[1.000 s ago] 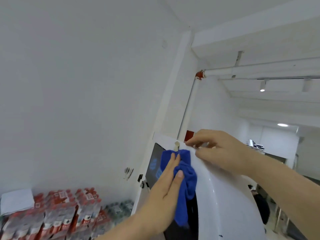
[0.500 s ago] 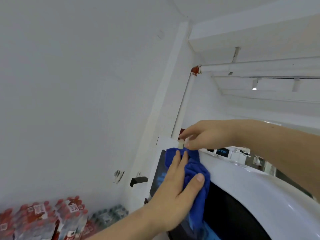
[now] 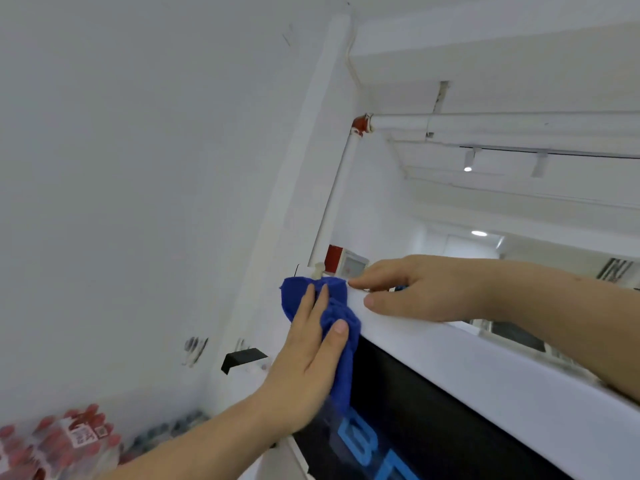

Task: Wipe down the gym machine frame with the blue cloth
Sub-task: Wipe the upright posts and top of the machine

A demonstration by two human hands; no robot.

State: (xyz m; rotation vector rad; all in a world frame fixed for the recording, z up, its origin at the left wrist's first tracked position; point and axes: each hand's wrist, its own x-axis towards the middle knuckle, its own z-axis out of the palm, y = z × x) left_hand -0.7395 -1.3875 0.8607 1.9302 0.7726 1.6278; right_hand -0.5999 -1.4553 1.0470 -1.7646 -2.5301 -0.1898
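Observation:
The white top frame of the gym machine (image 3: 485, 368) runs from the centre down to the lower right, with a black panel bearing blue letters under it. A bunched blue cloth (image 3: 337, 310) lies over the frame's upper left corner. My left hand (image 3: 311, 351) presses the cloth against the frame with straight fingers, thumb laid over the cloth's right fold. My right hand (image 3: 412, 289) rests on the frame's top edge just right of the cloth, fingers bent, index fingertip at the cloth's edge. It holds nothing that I can see.
A white wall fills the left. Shrink-wrapped packs of red-capped bottles (image 3: 59, 445) sit low at the bottom left. A black bracket (image 3: 242, 358) juts from the wall beside the machine. White pipes with a red fitting (image 3: 360, 124) run overhead.
The view has shifted a little, so the frame sits lower in it. My left hand has slid the cloth slightly left along the corner. My right hand stays on the top edge.

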